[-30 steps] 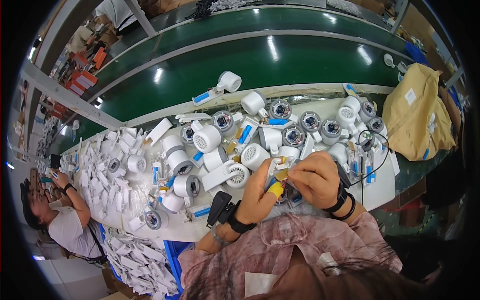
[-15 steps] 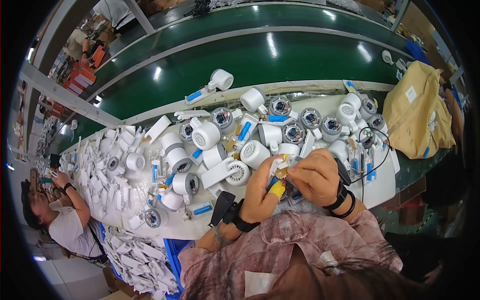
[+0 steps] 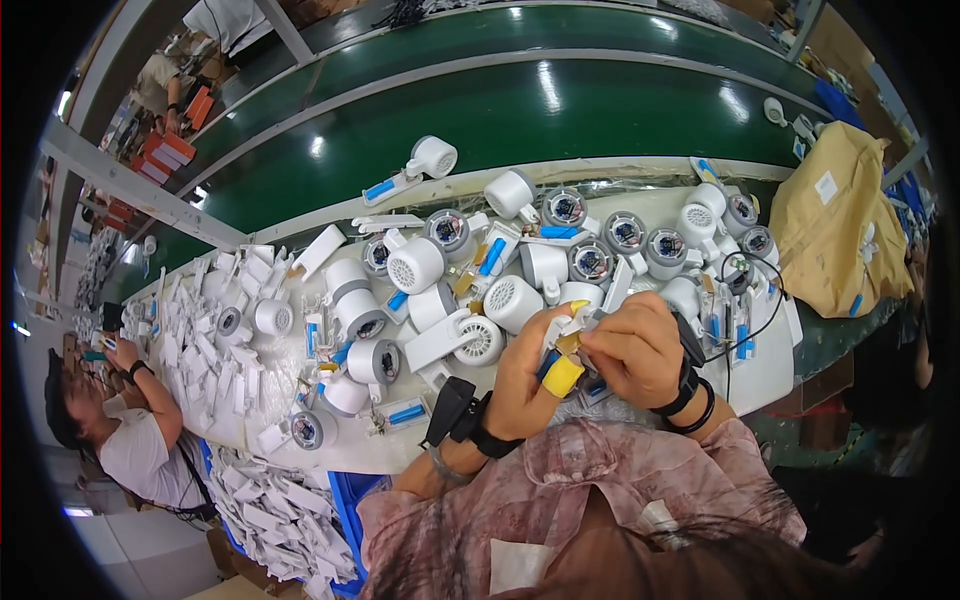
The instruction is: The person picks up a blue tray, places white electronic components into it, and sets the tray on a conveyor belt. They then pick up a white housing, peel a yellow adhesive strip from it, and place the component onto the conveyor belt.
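Observation:
Close in front of my chest, my left hand (image 3: 522,388) grips a small white plastic part (image 3: 578,322) with an amber, film-like tab (image 3: 568,344). Yellow coverings wrap the left thumb (image 3: 562,376) and the tip of another left finger. From the other side, my right hand (image 3: 642,352) pinches at the amber tab, fingertips bent together. Fingers hide much of the part, so its exact kind cannot be made out. Just beyond my hands lie white round fan-like heads (image 3: 512,302), some with grey rims and exposed circuit boards (image 3: 591,262).
Blue cylindrical cells in white handles (image 3: 407,413) lie around the table. White plastic shells (image 3: 200,350) are heaped at left, more in a blue bin (image 3: 345,515) below. A black cable (image 3: 778,300) loops at right near a tan bag (image 3: 835,220). Beyond runs a green conveyor (image 3: 400,120); a co-worker (image 3: 140,430) sits left.
My left thumb has turned, showing more of its yellow covering. Both hands stay together at the small part, with the amber tab slightly shifted. The whole view has moved a little.

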The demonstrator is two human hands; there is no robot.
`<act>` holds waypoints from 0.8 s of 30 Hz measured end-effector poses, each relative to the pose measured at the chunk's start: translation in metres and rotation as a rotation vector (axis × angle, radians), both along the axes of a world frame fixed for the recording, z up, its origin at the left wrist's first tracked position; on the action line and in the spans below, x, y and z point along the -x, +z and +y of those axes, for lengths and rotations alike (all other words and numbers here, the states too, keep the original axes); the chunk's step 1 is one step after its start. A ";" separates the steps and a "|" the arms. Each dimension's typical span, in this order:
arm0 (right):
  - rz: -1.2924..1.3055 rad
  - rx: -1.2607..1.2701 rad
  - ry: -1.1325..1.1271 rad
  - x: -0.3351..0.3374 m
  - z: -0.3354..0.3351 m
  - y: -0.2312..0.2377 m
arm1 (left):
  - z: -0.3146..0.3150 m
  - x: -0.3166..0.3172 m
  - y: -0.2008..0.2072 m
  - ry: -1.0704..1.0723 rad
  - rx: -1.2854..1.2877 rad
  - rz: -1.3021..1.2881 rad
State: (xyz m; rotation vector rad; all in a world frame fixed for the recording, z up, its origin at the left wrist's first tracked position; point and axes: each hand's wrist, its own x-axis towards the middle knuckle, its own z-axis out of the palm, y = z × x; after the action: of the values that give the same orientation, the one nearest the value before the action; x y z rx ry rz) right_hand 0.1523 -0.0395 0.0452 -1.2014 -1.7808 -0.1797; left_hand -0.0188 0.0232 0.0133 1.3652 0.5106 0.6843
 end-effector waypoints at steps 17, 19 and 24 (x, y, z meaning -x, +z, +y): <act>-0.005 -0.006 -0.048 0.001 0.000 -0.001 | 0.002 -0.010 0.010 0.096 -0.261 0.092; -0.002 -0.023 -0.037 0.004 0.002 -0.003 | 0.000 -0.006 -0.002 0.139 -0.285 0.096; -0.024 0.004 -0.082 0.006 -0.001 -0.001 | 0.003 -0.005 -0.005 0.021 -0.049 0.045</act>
State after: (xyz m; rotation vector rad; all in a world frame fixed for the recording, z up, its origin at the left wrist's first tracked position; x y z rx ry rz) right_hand 0.1460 -0.0408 0.0441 -1.2814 -1.7548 -0.2391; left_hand -0.0134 0.0257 0.0085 1.4259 0.5483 0.6885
